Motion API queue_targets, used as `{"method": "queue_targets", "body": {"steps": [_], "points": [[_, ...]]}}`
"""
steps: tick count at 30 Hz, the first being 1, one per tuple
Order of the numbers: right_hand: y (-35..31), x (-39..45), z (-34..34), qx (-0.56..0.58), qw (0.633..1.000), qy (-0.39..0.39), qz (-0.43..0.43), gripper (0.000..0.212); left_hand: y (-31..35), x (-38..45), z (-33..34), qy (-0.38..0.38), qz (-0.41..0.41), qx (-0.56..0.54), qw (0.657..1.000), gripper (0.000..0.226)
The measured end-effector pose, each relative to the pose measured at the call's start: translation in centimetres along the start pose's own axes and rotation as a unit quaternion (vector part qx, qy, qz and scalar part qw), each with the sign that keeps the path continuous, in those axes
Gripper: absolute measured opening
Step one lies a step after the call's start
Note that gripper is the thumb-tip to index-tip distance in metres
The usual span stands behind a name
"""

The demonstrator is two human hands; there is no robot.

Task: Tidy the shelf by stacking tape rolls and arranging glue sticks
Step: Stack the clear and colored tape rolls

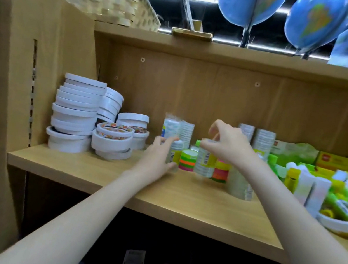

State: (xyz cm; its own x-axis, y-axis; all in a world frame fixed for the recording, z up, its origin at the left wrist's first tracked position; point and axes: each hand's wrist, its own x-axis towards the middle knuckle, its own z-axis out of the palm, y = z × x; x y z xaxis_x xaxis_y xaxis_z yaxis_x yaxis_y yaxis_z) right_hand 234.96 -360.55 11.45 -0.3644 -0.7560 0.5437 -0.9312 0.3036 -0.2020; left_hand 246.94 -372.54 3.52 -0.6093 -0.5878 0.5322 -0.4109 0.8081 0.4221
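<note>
Two glue bottles in hand at mid-shelf [179, 202]: left hand [159, 159] wrapped round one bottle [174, 155], right hand [227, 144] pinching cap of second [205, 160]. Tape rolls [74, 115] already stacked far left. Step: arranging glue. Next: upright placement beside glue sticks [310, 189], right.

Your white tape rolls [74, 115] stand stacked at the shelf's left end; green-and-white glue sticks [311, 187] lie jumbled at the right.

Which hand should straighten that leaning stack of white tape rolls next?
Probably the left hand: it is nearer the white tape rolls at the shelf's left end, while the right hand pinches a glue bottle.
</note>
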Motion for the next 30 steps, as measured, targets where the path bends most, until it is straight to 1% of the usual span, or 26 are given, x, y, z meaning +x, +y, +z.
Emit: {"method": "queue_targets", "body": {"steps": [3, 4, 6, 8, 9, 11, 14, 15, 16, 17, 18, 19, 20, 21, 23, 26, 30], "points": [[-0.7, 0.8, 1.1, 0.021, 0.998, -0.063, -0.012, 0.027, -0.4, 0.1, 0.1, 0.017, -0.012, -0.010, 1.000, 0.057], [-0.9, 0.9, 1.7, 0.034, 0.997, -0.072, -0.015, 0.027, -0.6, 0.1, 0.0, 0.028, -0.015, -0.014, 0.999, 0.055], [-1.0, 0.9, 2.6, 0.055, 0.996, -0.065, -0.020, 0.028, -0.9, 0.2, -0.1, 0.056, -0.016, -0.021, 0.998, 0.051], [-0.4, 0.7, 2.9, 0.059, 0.996, -0.056, -0.033, 0.031, -1.1, 0.3, -0.3, 0.090, -0.013, -0.053, 0.994, 0.049], [0.0, 0.6, 2.8, 0.055, 0.997, -0.046, -0.042, 0.031, -1.2, 0.3, -0.3, 0.105, -0.011, -0.074, 0.992, 0.049], [1.1, -0.1, 1.6, 0.053, 0.997, 0.012, -0.058, 0.024, -1.2, 0.2, -0.3, 0.139, -0.001, -0.107, 0.985, 0.045], [3.1, -1.6, -1.5, 0.064, 0.988, 0.113, -0.077, 0.011, -0.6, -0.1, -0.3, 0.191, 0.036, -0.111, 0.975, 0.038], [4.2, -2.0, -2.3, 0.050, 0.989, 0.120, -0.073, 0.013, -0.2, -0.3, -0.2, 0.197, 0.054, -0.103, 0.974, 0.038], [5.3, -2.5, -2.9, 0.019, 0.993, 0.098, -0.055, 0.020, 0.2, -0.4, -0.2, 0.191, 0.073, -0.086, 0.975, 0.039], [6.4, -2.9, -3.1, -0.022, 0.998, 0.050, -0.025, 0.032, 0.5, -0.5, -0.1, 0.175, 0.090, -0.052, 0.979, 0.041], [7.4, -3.3, -3.1, -0.059, 0.998, -0.012, 0.007, 0.046, 0.9, -0.5, 0.1, 0.149, 0.101, 0.005, 0.984, 0.045], [8.3, -3.7, -2.8, -0.068, 0.995, -0.065, 0.028, 0.057, 1.1, -0.5, 0.3, 0.113, 0.105, 0.074, 0.985, 0.048], [9.0, -4.1, -2.3, -0.046, 0.994, -0.089, 0.032, 0.063, 1.3, -0.4, 0.6, 0.078, 0.105, 0.135, 0.982, 0.050], [9.3, -4.4, -1.9, -0.008, 0.996, -0.087, 0.024, 0.065, 1.4, -0.3, 0.8, 0.049, 0.100, 0.170, 0.979, 0.052], [9.6, -4.6, -1.2, 0.031, 0.998, -0.047, 0.007, 0.062, 1.5, 0.0, 1.0, 0.019, 0.082, 0.176, 0.981, 0.056], [9.5, -4.4, -1.1, 0.039, 0.999, -0.015, 0.004, 0.058, 1.4, 0.2, 0.9, 0.033, 0.079, 0.161, 0.983, 0.053], [8.6, -4.2, -0.9, 0.093, 0.995, -0.030, -0.037, 0.051, 1.2, 0.1, 0.4, 0.051, 0.069, 0.160, 0.983, 0.045]]}}
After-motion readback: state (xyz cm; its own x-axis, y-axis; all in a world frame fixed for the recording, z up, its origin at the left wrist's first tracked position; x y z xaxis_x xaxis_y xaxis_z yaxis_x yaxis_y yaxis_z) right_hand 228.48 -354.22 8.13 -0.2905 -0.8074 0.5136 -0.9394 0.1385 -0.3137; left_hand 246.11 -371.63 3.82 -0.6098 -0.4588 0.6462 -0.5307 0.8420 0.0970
